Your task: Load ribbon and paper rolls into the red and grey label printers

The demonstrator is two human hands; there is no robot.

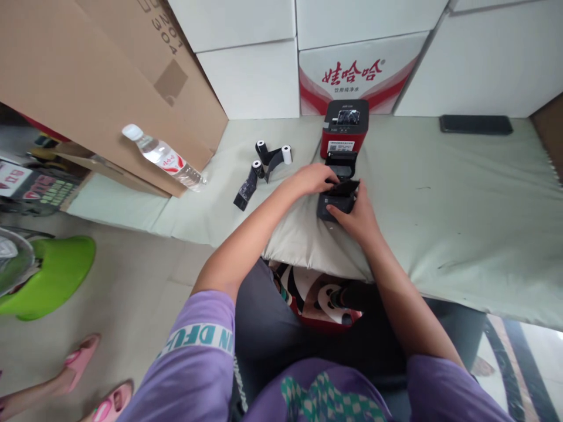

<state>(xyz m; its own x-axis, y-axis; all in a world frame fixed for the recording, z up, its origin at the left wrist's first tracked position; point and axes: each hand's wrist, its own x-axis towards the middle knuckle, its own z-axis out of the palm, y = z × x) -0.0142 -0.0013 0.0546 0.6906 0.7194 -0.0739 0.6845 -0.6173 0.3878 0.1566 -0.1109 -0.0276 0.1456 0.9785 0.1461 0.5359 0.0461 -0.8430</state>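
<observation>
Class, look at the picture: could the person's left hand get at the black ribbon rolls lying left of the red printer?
Probably yes: the left hand is near the ribbon rolls, with bare cloth between.

"娃哈哈" on white carton

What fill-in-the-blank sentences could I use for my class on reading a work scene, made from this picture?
1. Both hands, left hand and right hand, rest on a small ____ device with its lid open.
2. Behind it stands a printer with a ____ body.
3. The water bottle leans against a ____ box.
4. The phone lies to the ____ of the printer.

Missing words: black; red; cardboard; right
</observation>
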